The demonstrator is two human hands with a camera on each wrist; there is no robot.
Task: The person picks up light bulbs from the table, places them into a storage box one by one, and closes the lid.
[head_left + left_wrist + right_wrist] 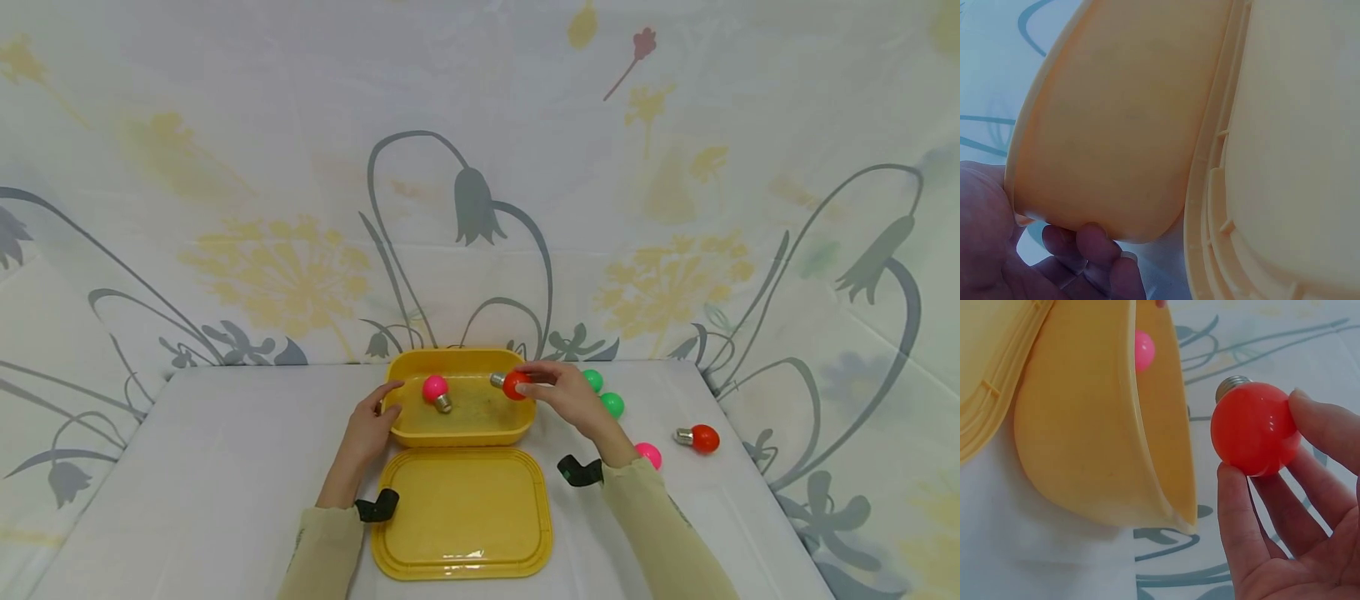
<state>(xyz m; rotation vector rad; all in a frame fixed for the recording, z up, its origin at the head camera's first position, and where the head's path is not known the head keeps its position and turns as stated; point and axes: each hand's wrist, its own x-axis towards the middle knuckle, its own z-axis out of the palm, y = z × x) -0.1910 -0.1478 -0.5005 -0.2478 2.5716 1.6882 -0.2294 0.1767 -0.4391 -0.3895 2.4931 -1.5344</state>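
My right hand [570, 396] pinches a red light bulb [516, 385] between thumb and fingers, over the right end of a yellow plastic box [457, 439]. In the right wrist view the red bulb [1254, 428] shows its metal screw base pointing away from the palm. A pink bulb [435, 388] lies inside the box, left of its middle. At the box's left end, my left hand [370, 425] holds the rim. The left wrist view has its curled fingers [1094, 247] against the outer wall of the box [1116, 125].
A yellow lid [461, 512] lies flat in front of the box. To the right on the white cloth are two green bulbs [612, 405], a pink bulb [648, 454] partly hidden by the right arm, and another red bulb [703, 438]. A patterned cloth [480, 275] hangs behind.
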